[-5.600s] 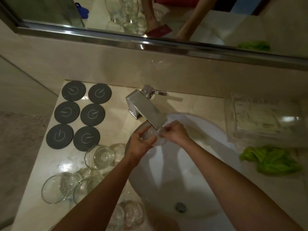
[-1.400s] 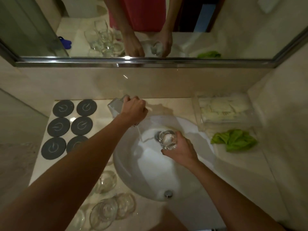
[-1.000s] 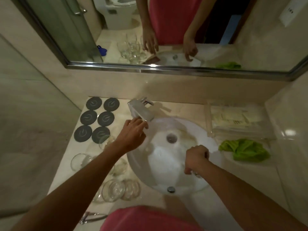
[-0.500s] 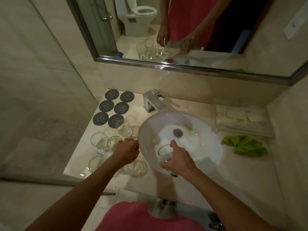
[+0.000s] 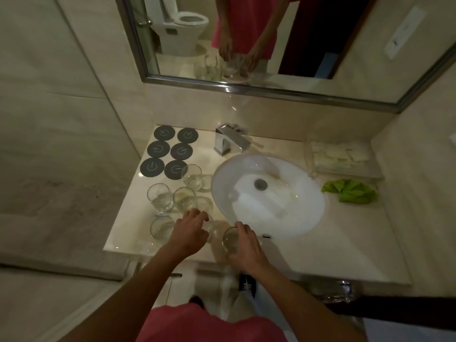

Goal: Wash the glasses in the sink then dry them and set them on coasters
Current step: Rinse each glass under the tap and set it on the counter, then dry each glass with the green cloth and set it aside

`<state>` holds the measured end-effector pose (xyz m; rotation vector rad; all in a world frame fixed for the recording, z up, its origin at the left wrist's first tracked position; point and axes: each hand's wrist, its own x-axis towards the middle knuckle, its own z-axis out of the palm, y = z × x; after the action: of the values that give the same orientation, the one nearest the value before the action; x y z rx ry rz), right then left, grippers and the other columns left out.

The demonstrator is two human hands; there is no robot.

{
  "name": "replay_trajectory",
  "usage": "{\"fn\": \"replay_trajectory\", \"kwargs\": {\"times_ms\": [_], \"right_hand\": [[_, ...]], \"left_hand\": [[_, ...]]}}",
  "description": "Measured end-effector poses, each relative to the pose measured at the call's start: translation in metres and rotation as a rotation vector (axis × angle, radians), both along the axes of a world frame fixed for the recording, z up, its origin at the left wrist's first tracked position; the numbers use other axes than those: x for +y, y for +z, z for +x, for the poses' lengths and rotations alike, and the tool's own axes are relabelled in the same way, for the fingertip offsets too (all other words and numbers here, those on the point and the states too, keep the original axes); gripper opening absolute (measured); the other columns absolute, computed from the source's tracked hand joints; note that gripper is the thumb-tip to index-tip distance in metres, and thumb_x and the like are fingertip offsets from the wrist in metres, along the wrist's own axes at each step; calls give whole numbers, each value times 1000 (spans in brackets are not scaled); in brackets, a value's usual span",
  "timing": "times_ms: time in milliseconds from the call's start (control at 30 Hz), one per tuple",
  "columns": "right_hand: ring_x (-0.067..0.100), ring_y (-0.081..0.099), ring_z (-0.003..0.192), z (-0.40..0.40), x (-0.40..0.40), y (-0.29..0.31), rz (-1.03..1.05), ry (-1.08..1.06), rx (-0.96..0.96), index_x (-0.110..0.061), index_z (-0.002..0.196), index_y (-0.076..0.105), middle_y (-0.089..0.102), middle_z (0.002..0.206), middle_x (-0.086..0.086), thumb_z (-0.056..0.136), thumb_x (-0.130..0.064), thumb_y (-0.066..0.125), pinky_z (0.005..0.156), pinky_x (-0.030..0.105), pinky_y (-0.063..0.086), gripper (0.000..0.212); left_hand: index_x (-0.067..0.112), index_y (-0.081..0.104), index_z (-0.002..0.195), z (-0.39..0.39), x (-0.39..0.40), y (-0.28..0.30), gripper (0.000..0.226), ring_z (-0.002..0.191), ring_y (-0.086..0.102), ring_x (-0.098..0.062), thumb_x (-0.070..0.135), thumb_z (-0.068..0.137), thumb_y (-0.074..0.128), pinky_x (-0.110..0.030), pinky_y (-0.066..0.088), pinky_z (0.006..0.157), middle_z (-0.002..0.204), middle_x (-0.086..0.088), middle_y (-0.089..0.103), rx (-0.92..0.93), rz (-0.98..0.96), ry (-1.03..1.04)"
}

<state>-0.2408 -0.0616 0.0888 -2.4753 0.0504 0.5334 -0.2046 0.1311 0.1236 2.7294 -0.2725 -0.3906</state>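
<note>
My right hand point(image 5: 246, 250) grips a clear washed glass point(image 5: 230, 239) at the counter's front edge, just left of the white sink point(image 5: 308, 218). My left hand point(image 5: 190, 230) reaches over another glass point(image 5: 208, 227) beside it, fingers spread on its rim; whether they curl round it is unclear. Several more clear glasses point(image 5: 160, 198) stand on the counter left of the sink. Several dark round coasters point(image 5: 158, 149) lie in two rows at the back left, all bare. A green cloth point(image 5: 352, 191) lies right of the sink.
A chrome tap point(image 5: 229, 141) stands behind the sink. A clear tray point(image 5: 340, 156) of packets sits at the back right. The mirror point(image 5: 271, 45) runs along the wall behind. A wall closes the counter's left side and another its right.
My right hand carried the glass out of the sink to the counter's front edge. My left hand left the tap and came down onto the glasses at the front left. The camera pulled back.
</note>
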Motion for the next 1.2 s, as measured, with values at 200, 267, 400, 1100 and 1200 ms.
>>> {"fn": "replay_trajectory", "kwargs": {"times_ms": [200, 267, 400, 1100, 1200], "right_hand": [[24, 36, 136, 4, 13, 10, 49, -89, 37, -27, 151, 24, 33, 146, 2, 73, -34, 87, 105, 39, 44, 100], [21, 37, 136, 8, 5, 19, 58, -101, 4, -27, 150, 27, 37, 147, 0, 78, -46, 80, 104, 37, 42, 91], [20, 51, 117, 21, -33, 31, 30, -142, -57, -23, 125, 48, 50, 127, -1, 91, -40, 65, 91, 37, 48, 41], [31, 38, 141, 129, -379, 24, -309, -366, 49, -14, 145, 45, 41, 152, 11, 91, -15, 62, 108, 38, 38, 58], [30, 31, 145, 130, -400, 19, -408, -317, 39, -15, 154, 33, 33, 159, 8, 92, -13, 60, 111, 39, 36, 68]], "left_hand": [[15, 56, 124, 7, -10, 5, 34, 123, 44, -26, 21, 91, 57, -40, 43, 98, 132, -6, 50, 13, -59, -20], [15, 57, 121, 15, -19, 8, 32, 121, 46, -27, 20, 90, 57, -42, 42, 98, 129, -7, 53, 7, -63, -37], [15, 61, 115, 36, -49, 15, 26, 118, 51, -28, 18, 89, 57, -42, 44, 98, 125, -8, 57, 1, -76, -76], [9, 63, 107, 144, -340, 22, 20, 104, 59, -28, 18, 94, 50, -39, 48, 89, 112, -8, 65, 199, 95, -359], [11, 64, 105, 148, -347, 18, 19, 102, 61, -27, 19, 93, 52, -39, 49, 88, 110, -6, 66, 229, 86, -346]]}}
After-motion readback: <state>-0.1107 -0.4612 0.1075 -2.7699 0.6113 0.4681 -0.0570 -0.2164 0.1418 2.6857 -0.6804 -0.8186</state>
